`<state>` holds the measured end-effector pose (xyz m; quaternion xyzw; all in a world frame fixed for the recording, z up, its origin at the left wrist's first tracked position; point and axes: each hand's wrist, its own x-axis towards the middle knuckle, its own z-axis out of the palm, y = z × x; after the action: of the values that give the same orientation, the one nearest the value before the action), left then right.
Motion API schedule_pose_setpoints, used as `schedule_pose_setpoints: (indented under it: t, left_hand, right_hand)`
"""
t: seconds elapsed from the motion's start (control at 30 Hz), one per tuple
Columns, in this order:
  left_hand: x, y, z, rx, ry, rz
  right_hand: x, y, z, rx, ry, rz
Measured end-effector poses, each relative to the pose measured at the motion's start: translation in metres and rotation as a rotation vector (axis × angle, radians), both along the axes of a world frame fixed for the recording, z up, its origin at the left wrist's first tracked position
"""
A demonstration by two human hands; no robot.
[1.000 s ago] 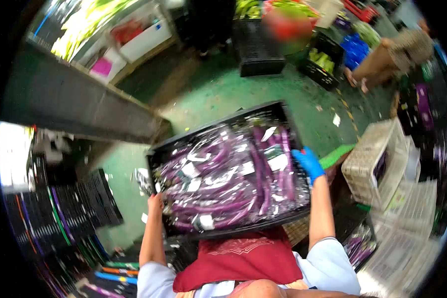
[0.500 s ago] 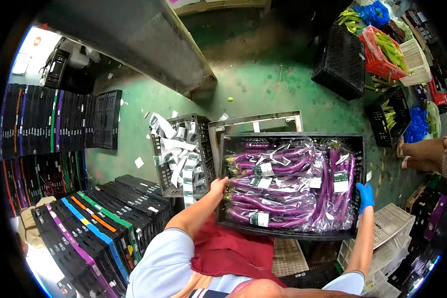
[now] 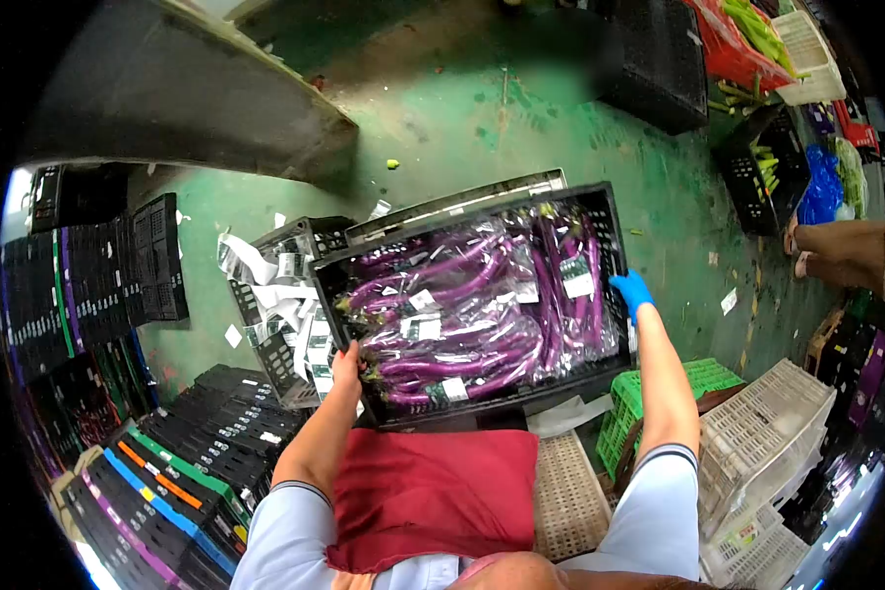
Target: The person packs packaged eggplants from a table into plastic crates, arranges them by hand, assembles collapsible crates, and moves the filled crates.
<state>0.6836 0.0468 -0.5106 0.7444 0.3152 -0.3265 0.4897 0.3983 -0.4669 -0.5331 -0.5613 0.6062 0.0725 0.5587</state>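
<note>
Both my hands grip a black plastic crate [image 3: 482,405] by its short ends, holding it tilted in front of my body. Inside lie long purple eggplants [image 3: 442,285] in clear bags with white and green labels; most lie lengthwise, with a few across the right end. My bare left hand [image 3: 347,364] closes on the crate's left end, near its front corner. My right hand [image 3: 633,293], in a blue glove, holds the right end. Behind the left end, another crate [image 3: 290,369] holds crumpled label strips [image 3: 256,264].
Folded black crates [image 3: 202,433] are stacked at my left. A metal frame [image 3: 462,202] sits just behind the held crate. Green [image 3: 624,413] and white crates [image 3: 762,423] stand at my right. A pillar [image 3: 216,98] rises at upper left; another person's legs [image 3: 841,256] show at far right.
Relative to the surroundings, the eggplant crate has swung right and turned, its right end now higher in view. My view has shifted, revealing a green crate at right. Both hands keep their hold.
</note>
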Motion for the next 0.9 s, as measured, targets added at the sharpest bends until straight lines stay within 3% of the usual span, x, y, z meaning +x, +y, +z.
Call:
schedule_pose_setpoints:
  t: [0.1, 0.23, 0.27, 0.3, 0.4, 0.53, 0.63, 0.7, 0.77, 0.9]
  left_hand:
    - [0.003, -0.005, -0.012, -0.045, 0.007, -0.022]
    - [-0.005, 0.007, -0.05, -0.014, 0.073, -0.028]
    - [-0.003, -0.005, -0.037, -0.035, 0.073, -0.049]
    - [-0.001, 0.007, -0.059, -0.073, 0.061, -0.03]
    - [-0.001, 0.0, -0.062, 0.027, 0.115, -0.052]
    - [-0.002, 0.004, -0.059, -0.028, 0.095, -0.058]
    - [-0.007, -0.003, -0.062, -0.001, 0.053, 0.017]
    - [-0.008, 0.0, -0.063, -0.008, 0.022, 0.031]
    - [-0.009, -0.001, -0.061, 0.014, -0.017, 0.0]
    - [-0.004, 0.011, -0.066, 0.095, 0.033, -0.057]
  right_hand:
    - [0.017, -0.011, -0.035, 0.037, 0.011, 0.062]
    - [0.014, -0.018, -0.095, -0.157, 0.183, 0.135]
    - [0.033, -0.012, -0.061, -0.052, 0.178, 0.056]
    - [0.041, -0.002, -0.035, -0.056, 0.091, 0.022]
    - [0.01, -0.019, -0.077, -0.028, 0.0, 0.077]
    - [0.03, -0.014, -0.049, -0.013, 0.079, 0.055]
    - [-0.002, -0.025, -0.105, -0.056, 0.108, 0.063]
    - [0.03, -0.005, -0.049, -0.042, 0.02, -0.012]
    - [0.026, -0.001, -0.06, -0.175, 0.037, 0.024]
    - [0.027, -0.003, -0.055, -0.163, 0.093, 0.13]
